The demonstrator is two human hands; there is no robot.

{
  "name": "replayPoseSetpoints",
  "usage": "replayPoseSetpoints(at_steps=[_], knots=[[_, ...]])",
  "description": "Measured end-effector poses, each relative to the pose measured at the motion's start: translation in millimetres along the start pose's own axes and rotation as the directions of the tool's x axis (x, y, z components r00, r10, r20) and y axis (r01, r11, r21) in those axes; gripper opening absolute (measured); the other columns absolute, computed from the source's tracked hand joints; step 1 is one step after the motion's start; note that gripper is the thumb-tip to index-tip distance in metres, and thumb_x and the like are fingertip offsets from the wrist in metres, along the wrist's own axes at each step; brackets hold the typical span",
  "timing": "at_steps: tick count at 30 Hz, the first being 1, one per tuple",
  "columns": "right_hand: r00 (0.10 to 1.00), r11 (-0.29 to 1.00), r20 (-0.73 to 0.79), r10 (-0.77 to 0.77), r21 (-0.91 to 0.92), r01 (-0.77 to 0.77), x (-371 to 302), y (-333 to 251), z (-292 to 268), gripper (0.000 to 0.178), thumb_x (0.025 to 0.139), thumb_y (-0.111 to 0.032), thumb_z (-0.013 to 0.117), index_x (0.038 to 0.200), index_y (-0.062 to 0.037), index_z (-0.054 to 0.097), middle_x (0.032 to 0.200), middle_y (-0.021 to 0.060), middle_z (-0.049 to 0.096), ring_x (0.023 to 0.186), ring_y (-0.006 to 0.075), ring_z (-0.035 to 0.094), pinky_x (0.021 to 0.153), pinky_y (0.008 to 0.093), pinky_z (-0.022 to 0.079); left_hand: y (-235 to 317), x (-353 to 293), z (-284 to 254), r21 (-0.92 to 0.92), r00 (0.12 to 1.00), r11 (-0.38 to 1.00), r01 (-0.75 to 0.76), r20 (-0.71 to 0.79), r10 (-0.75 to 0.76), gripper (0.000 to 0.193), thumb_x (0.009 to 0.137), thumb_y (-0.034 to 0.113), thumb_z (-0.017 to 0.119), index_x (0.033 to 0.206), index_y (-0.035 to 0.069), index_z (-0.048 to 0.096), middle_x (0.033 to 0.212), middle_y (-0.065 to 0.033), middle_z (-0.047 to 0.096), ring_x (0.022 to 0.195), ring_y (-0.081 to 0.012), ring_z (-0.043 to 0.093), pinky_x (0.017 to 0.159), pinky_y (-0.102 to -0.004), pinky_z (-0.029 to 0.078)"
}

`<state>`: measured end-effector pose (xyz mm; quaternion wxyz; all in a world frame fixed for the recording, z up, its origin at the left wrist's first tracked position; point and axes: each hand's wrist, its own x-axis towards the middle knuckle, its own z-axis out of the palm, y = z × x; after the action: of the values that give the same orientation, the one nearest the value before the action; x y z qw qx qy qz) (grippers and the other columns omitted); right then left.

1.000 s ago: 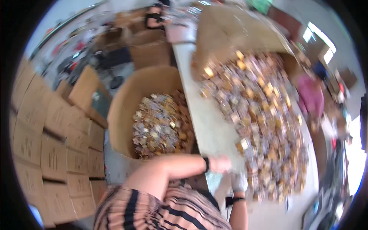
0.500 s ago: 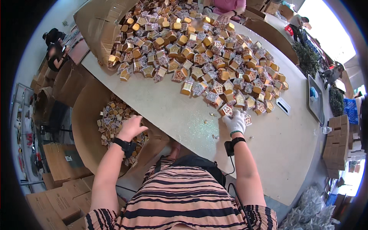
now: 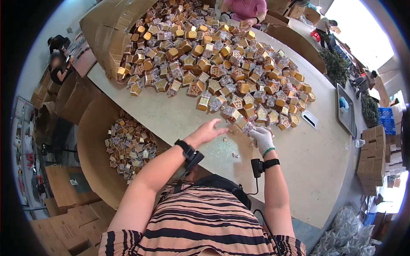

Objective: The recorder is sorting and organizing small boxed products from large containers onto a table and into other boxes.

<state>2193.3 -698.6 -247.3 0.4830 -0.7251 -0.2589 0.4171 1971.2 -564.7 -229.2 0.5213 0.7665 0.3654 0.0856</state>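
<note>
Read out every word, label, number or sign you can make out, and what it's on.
None is readable.
Brown cartons, lower left: faint print, too blurred.
Small white label on a cardboard box: too small.
House-shaped pieces on the table: no legible text.

Brightly lit, glare upper right, curved edges

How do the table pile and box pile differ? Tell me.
The table pile spreads across the tabletop; the box pile sits inside cardboard walls. The table pile lies higher, the box pile lower. The table pile looks larger than the visible box pile. Both contain gold-coloured pieces.
</note>
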Motion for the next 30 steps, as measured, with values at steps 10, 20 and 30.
replayPoseSetpoints(at_steps=[10, 20, 30], knots=[[0.988, 0.989, -0.037, 0.15, -0.003, -0.151, -12.2, -21.6, 27.3, 0.048, 0.09, -0.043, 0.046, 0.085, 0.0014, 0.065, 0.062, 0.0095, 0.058, 0.055, 0.0186, 0.057, 0.048, 0.0324, 0.044, 13.5, 35.4, 23.6, -0.555, 0.943, 0.763, 0.331, 0.183, -0.277, 0.047, 0.09, 0.047, 0.048, 0.109, 0.004, 0.047, 0.087, -0.0109, 0.06, 0.06, -0.0212, 0.061, 0.053, -0.0365, 0.055], [0.985, 0.679, -0.141, -0.097, -0.733, -0.038, -16.3, -2.4, 64.8, 0.058, 0.091, -0.045, 0.03, 0.076, -0.005, 0.069, 0.079, 0.0208, 0.063, 0.077, 0.038, 0.062, 0.072, 0.0467, 0.048, 15.2, 22.7, 46.3, -0.142, 0.883, 0.875, 0.463, -0.015, -0.47, 0.053, 0.088, 0.046, 0.045, 0.107, -0.004, 0.045, 0.088, -0.0211, 0.061, 0.074, -0.0287, 0.065, 0.058, -0.0425, 0.054], [0.893, 0.224, 0.073, -0.443, -0.956, 0.189, 2.6, 15.2, 42.4, 0.024, 0.077, -0.033, 0.057, 0.087, -0.0128, 0.066, 0.089, 0.0112, 0.062, 0.085, 0.0295, 0.06, 0.068, 0.041, 0.047, -7.3, 5.5, 55.6, 0.361, 0.937, 0.906, 0.22, -0.337, -0.093, 0.05, 0.087, 0.046, 0.05, 0.093, -0.003, 0.047, 0.088, -0.0277, 0.06, 0.084, -0.0431, 0.058, 0.073, -0.0475, 0.047]])
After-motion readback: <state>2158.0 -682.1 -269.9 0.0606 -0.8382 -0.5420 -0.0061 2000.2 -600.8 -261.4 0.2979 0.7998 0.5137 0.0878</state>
